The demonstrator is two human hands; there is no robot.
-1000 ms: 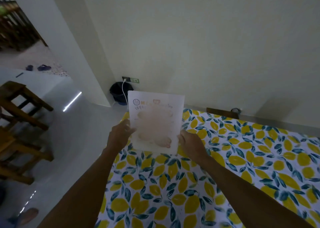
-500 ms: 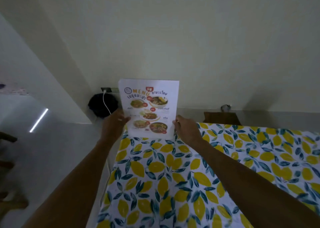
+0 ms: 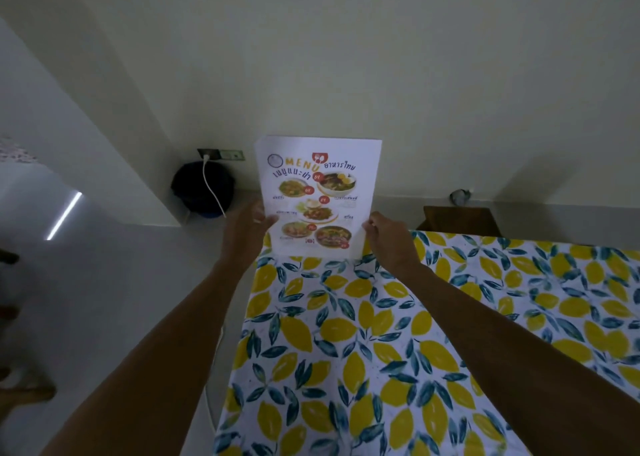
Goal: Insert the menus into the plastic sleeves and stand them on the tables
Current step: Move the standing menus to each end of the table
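On the table (image 3: 398, 334), both hands' grips pinch the upright menu's (image 3: 317, 195) side edges.

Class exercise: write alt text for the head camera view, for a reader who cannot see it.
Two bare hands, left hand and right hand, hold a printed menu upright at the far corner of a lemon-print tablecloth. A pale wall is behind.

We find the lemon-print tablecloth (image 3: 398, 334) open across its near and right stretches; only the upright white printed menu sheet (image 3: 317, 195) blocks the far left corner, with the pale wall (image 3: 381, 57) close behind.
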